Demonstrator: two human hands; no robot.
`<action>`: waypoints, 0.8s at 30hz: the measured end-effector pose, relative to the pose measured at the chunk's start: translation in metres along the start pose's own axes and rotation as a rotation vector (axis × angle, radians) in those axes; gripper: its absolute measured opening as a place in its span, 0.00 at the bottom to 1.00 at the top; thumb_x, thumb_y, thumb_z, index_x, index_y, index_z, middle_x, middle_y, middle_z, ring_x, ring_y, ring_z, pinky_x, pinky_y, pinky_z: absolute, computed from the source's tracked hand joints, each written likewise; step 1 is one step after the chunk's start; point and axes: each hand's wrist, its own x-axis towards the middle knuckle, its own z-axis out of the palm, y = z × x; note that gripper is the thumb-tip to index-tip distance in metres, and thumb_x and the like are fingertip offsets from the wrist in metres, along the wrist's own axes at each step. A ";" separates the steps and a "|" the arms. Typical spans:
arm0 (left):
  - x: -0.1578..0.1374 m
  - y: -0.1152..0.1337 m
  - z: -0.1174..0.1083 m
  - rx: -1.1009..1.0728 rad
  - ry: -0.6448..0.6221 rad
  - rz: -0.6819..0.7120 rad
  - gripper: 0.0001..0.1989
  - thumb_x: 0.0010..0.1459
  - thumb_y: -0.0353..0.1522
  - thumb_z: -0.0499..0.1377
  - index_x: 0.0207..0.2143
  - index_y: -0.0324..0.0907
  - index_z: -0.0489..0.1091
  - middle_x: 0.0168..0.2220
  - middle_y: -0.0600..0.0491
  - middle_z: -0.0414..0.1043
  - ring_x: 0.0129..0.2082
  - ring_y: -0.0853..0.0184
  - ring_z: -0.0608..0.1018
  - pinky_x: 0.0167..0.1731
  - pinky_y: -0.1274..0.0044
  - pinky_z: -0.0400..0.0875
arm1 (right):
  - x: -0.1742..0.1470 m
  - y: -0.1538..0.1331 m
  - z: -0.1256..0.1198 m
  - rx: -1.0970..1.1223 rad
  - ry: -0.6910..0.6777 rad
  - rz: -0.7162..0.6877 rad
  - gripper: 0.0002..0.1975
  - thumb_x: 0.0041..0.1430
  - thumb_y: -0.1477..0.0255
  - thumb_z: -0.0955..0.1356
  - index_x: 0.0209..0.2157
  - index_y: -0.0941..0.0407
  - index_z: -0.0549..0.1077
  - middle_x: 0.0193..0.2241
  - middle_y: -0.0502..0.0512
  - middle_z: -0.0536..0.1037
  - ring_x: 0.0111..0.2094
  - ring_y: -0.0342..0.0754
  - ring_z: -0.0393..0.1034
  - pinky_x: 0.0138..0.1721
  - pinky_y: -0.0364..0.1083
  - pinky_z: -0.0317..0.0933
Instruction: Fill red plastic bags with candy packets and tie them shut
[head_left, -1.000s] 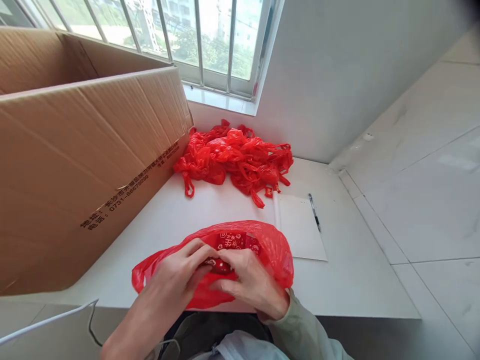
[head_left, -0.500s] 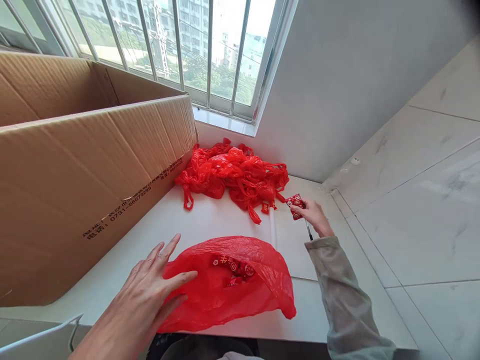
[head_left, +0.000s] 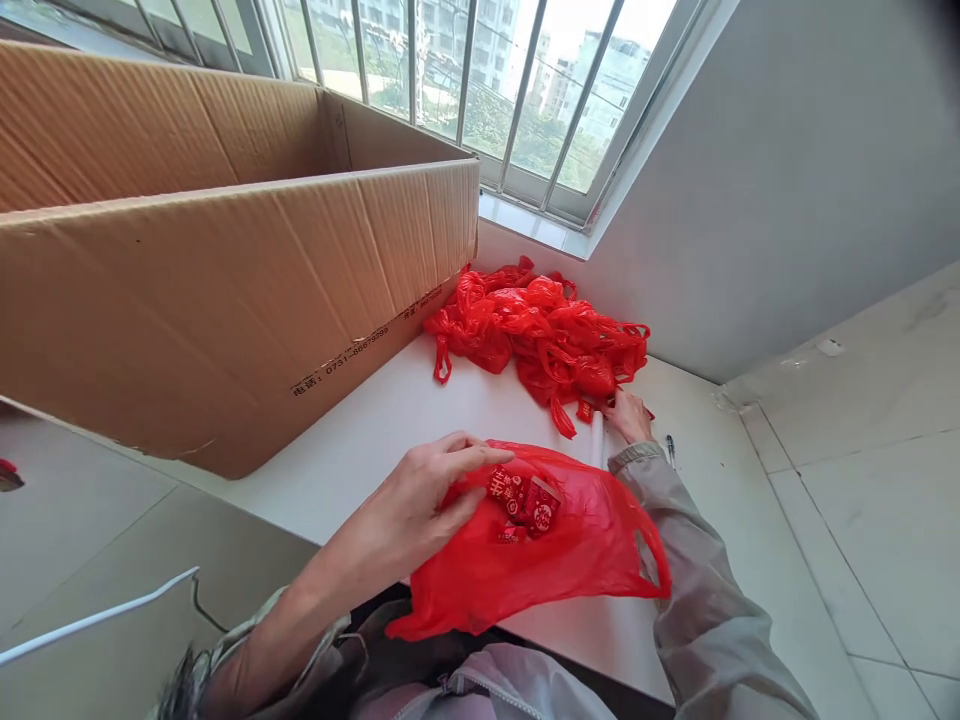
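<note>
A thin red plastic bag (head_left: 525,580) lies at the table's near edge, its mouth open toward me. Inside rest several small red printed packets (head_left: 541,505). My left hand (head_left: 431,500) is at the bag's left rim, thumb and fingers apart, fingertips over the mouth. My right hand (head_left: 630,415) reaches to the right end of a heap of red plastic bags (head_left: 525,320). Its fingers are bent down at a dark red item, mostly hidden. Beside these fingers lies a small red packet (head_left: 585,410).
A large open cardboard box (head_left: 225,300) takes up the left side. A pen (head_left: 670,450) lies right of my right hand, and a white tube-like piece (head_left: 597,440) left of the wrist. Behind stand a wall and a barred window (head_left: 510,100).
My right hand, earlier holding up a red printed packet, is now down by the heap. My left hand has moved onto the bag's rim, and the packets inside show more. The view has shifted left.
</note>
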 end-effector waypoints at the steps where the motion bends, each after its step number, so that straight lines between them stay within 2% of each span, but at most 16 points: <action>1: 0.002 0.002 0.000 -0.050 0.003 0.008 0.23 0.60 0.22 0.50 0.52 0.52 0.69 0.45 0.57 0.70 0.40 0.71 0.73 0.41 0.82 0.64 | -0.001 0.000 -0.001 0.031 0.015 0.017 0.16 0.63 0.65 0.67 0.48 0.58 0.70 0.45 0.57 0.73 0.43 0.48 0.71 0.43 0.52 0.68; 5: 0.004 0.002 -0.002 -0.205 0.035 -0.012 0.17 0.62 0.26 0.51 0.49 0.49 0.72 0.47 0.54 0.70 0.43 0.68 0.74 0.42 0.79 0.65 | -0.011 0.003 -0.019 0.194 0.154 0.088 0.12 0.50 0.68 0.70 0.37 0.57 0.72 0.31 0.57 0.76 0.37 0.53 0.72 0.39 0.50 0.65; 7: 0.004 0.000 -0.002 -0.257 0.048 -0.028 0.16 0.63 0.27 0.52 0.49 0.48 0.72 0.48 0.52 0.70 0.44 0.66 0.74 0.42 0.78 0.66 | -0.025 0.006 -0.042 0.287 0.241 0.094 0.12 0.47 0.68 0.69 0.36 0.57 0.71 0.28 0.56 0.75 0.35 0.53 0.72 0.37 0.50 0.64; 9: 0.005 -0.001 0.000 -0.279 0.079 -0.043 0.15 0.63 0.29 0.52 0.48 0.48 0.72 0.48 0.52 0.70 0.43 0.66 0.74 0.41 0.78 0.67 | -0.055 0.007 -0.075 0.397 0.305 0.059 0.14 0.49 0.66 0.67 0.38 0.57 0.68 0.29 0.54 0.74 0.32 0.51 0.71 0.35 0.48 0.65; 11: 0.007 -0.001 0.001 -0.278 0.122 -0.050 0.14 0.63 0.30 0.53 0.47 0.49 0.73 0.48 0.52 0.69 0.44 0.66 0.74 0.41 0.78 0.67 | -0.099 0.002 -0.111 0.537 0.314 -0.038 0.13 0.54 0.65 0.65 0.41 0.55 0.65 0.30 0.50 0.73 0.30 0.46 0.71 0.31 0.44 0.65; 12: 0.008 0.000 0.002 -0.275 0.134 -0.051 0.13 0.63 0.30 0.53 0.47 0.48 0.73 0.48 0.52 0.69 0.44 0.66 0.74 0.42 0.78 0.67 | -0.126 -0.005 -0.126 0.727 0.288 -0.169 0.12 0.55 0.67 0.66 0.41 0.54 0.65 0.29 0.49 0.71 0.28 0.45 0.70 0.30 0.43 0.65; 13: 0.009 0.000 0.002 -0.272 0.139 -0.049 0.13 0.63 0.30 0.53 0.46 0.48 0.73 0.48 0.52 0.69 0.44 0.66 0.74 0.43 0.78 0.68 | -0.152 -0.016 -0.138 0.816 0.208 -0.291 0.11 0.54 0.69 0.67 0.40 0.53 0.66 0.29 0.49 0.71 0.28 0.44 0.70 0.30 0.42 0.65; 14: 0.009 0.001 0.003 -0.266 0.136 -0.045 0.13 0.63 0.31 0.53 0.46 0.48 0.74 0.48 0.51 0.69 0.45 0.65 0.75 0.43 0.77 0.68 | -0.177 -0.029 -0.145 0.795 0.110 -0.402 0.12 0.53 0.73 0.68 0.40 0.53 0.67 0.30 0.49 0.72 0.28 0.43 0.69 0.30 0.41 0.66; 16: 0.009 0.001 0.002 -0.246 0.127 -0.032 0.12 0.63 0.31 0.53 0.46 0.48 0.74 0.48 0.51 0.69 0.45 0.65 0.75 0.44 0.77 0.68 | -0.216 -0.064 -0.139 0.654 -0.035 -0.646 0.16 0.51 0.79 0.67 0.42 0.52 0.68 0.30 0.48 0.74 0.26 0.42 0.68 0.28 0.40 0.65; 17: 0.008 0.001 0.001 -0.234 0.127 -0.030 0.12 0.63 0.32 0.53 0.46 0.47 0.74 0.48 0.50 0.69 0.45 0.65 0.75 0.44 0.77 0.69 | -0.229 -0.082 -0.127 0.583 -0.047 -0.665 0.17 0.51 0.80 0.66 0.43 0.52 0.68 0.33 0.51 0.75 0.29 0.44 0.70 0.30 0.42 0.66; 19: 0.006 0.002 -0.001 -0.202 0.137 -0.036 0.12 0.63 0.32 0.54 0.46 0.47 0.73 0.48 0.50 0.69 0.46 0.64 0.74 0.45 0.77 0.69 | -0.238 -0.113 -0.094 0.426 -0.086 -0.666 0.19 0.54 0.80 0.63 0.48 0.54 0.67 0.38 0.57 0.76 0.37 0.50 0.72 0.37 0.47 0.68; 21: 0.003 0.002 -0.002 -0.171 0.150 -0.049 0.12 0.63 0.32 0.53 0.47 0.46 0.73 0.49 0.50 0.69 0.46 0.64 0.74 0.46 0.76 0.69 | -0.232 -0.127 -0.059 0.309 -0.157 -0.650 0.26 0.54 0.83 0.60 0.55 0.54 0.65 0.44 0.60 0.75 0.43 0.54 0.71 0.39 0.50 0.69; 24: 0.001 0.001 -0.002 -0.127 0.146 -0.049 0.13 0.63 0.31 0.53 0.46 0.46 0.73 0.49 0.50 0.70 0.46 0.64 0.75 0.47 0.75 0.69 | -0.214 -0.115 -0.027 0.307 -0.165 -0.524 0.27 0.57 0.81 0.58 0.58 0.52 0.62 0.50 0.60 0.72 0.51 0.56 0.68 0.45 0.54 0.68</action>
